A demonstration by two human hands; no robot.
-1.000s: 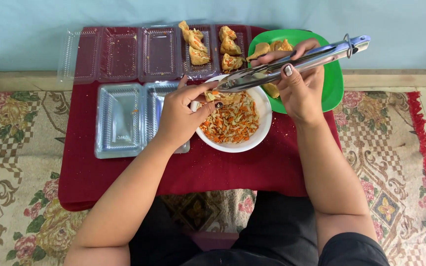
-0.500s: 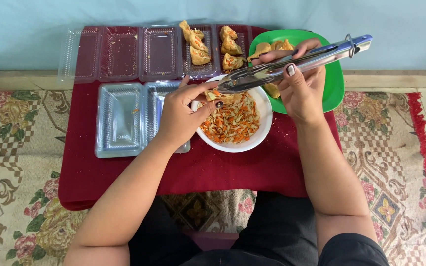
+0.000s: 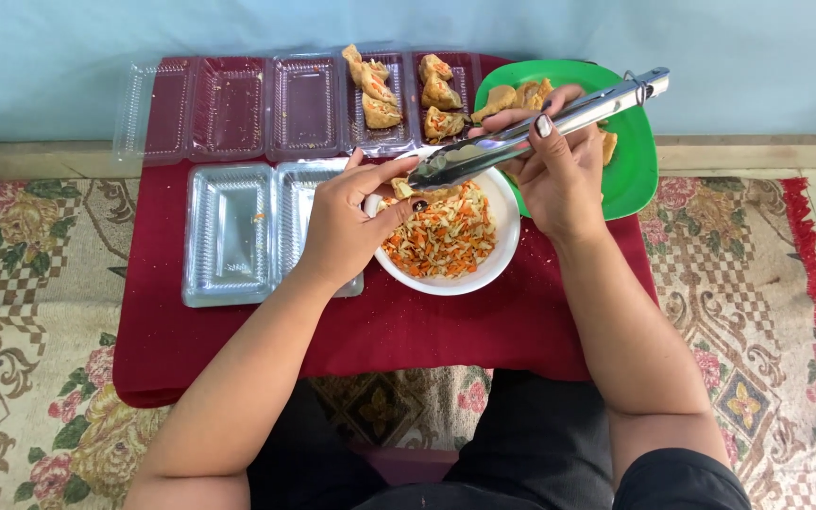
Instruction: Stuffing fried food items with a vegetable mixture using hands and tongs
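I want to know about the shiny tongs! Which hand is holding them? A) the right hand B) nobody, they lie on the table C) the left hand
A: the right hand grips the metal tongs above the white bowl, while the left hand holds a piece of food at the bowl's edge.

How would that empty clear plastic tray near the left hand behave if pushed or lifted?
The clear plastic tray looks thin-walled, so probably very light and flexible when lifted by one edge. Pushed, it likely drags on the red cloth rather than gliding. Low and flat, so unlikely to tip.
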